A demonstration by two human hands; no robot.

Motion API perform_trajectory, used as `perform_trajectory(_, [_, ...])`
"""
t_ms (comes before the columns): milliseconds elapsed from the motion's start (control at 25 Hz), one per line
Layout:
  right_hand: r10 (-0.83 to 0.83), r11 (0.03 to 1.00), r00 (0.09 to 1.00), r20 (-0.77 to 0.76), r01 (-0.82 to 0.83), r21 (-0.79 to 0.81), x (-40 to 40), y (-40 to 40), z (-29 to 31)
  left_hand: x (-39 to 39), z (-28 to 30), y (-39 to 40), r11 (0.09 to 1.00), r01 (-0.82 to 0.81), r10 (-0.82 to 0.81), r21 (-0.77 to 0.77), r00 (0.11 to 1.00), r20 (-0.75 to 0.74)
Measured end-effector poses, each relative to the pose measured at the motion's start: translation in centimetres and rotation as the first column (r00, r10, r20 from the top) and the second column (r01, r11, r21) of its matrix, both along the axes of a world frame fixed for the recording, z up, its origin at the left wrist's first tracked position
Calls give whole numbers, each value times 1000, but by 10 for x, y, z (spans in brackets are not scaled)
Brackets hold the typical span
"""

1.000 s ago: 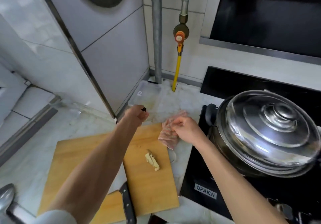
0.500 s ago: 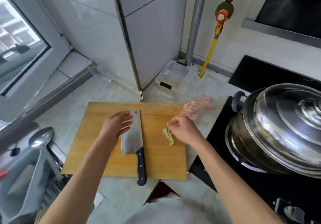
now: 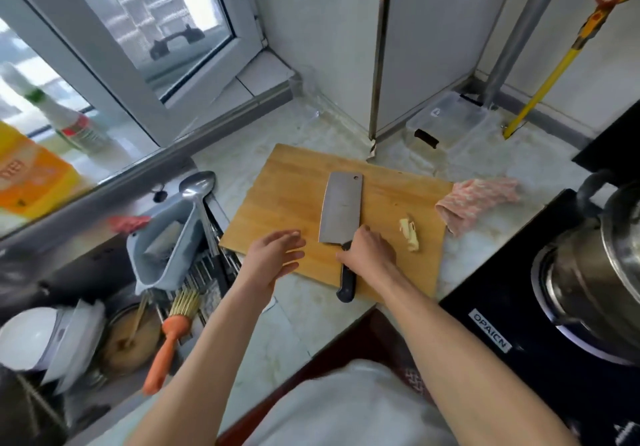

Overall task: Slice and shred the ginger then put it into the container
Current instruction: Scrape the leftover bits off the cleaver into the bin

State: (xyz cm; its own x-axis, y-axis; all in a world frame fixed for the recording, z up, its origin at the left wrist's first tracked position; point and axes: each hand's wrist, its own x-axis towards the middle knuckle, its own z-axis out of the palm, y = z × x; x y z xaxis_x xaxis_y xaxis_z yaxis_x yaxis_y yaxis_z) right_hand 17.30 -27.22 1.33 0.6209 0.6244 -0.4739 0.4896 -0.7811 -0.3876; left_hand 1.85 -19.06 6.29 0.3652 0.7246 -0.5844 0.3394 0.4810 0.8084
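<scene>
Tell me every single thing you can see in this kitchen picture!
cutting board: one, wooden, on the counter
knife: one, steel blade, black handle, flat on the board
ginger: one piece, pale yellow, on the board, right of the knife
container: one, clear, in the back corner
cloth: one, pink, right of the board
pot: one, steel, on the stove
spoon: one, silver, in the grey rack
brush: one, orange, by the sink
left hand: open, over the board
right hand: on the knife handle

Head camera looks steeply down, close over the cutting board (image 3: 277,210).
</scene>
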Motion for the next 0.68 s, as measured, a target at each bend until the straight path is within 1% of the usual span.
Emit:
perform_trajectory(40, [-30, 999, 1000, -6, 30, 16, -2, -1, -2, -4, -1, -3, 1000, -1, 1, -3, 1000, -3])
perform_trajectory(80, [-82, 995, 995, -53, 85, 53, -1, -4, -2, -6, -1, -4, 1000, -3, 3, -4, 1000, -4])
perform_trajectory(120, [-146, 981, 979, -140, 161, 105, 3, -8, -1, -8, -2, -6, 1000, -5, 5, -4, 1000, -1])
perform_trajectory(200, [-229, 924, 908, -350, 316, 217, 12, -22, 7, -8, -7, -8, 1000, -11, 11, -9, 1000, 9])
perform_trajectory(240, [-237, 892, 881, -410, 364, 268, 17, -32, 14, -6, -10, -10, 1000, -10, 10, -15, 1000, 10])
perform_trajectory(280, [-229, 866, 879, -419, 380, 325, 23, -44, 19, -2, -13, -12, 1000, 1, 0, -21, 1000, 9])
perform_trajectory(400, [-240, 807, 919, -311, 368, 463, 42, -87, 32, 20, -24, -21, 995, 95, -95, -29, 996, -4])
perform_trajectory(520, [-348, 785, 920, -181, 391, 479, 63, -131, 27, 56, -37, -29, 978, 203, -202, 41, 979, -32])
perform_trajectory(600, [-412, 781, 900, -142, 429, 454, 72, -159, 16, 82, -48, -34, 938, 300, -288, 172, 953, -90])
perform_trajectory(680, [-437, 784, 887, -151, 457, 420, 76, -180, 5, 105, -58, -38, 830, 435, -383, 349, 900, -210])
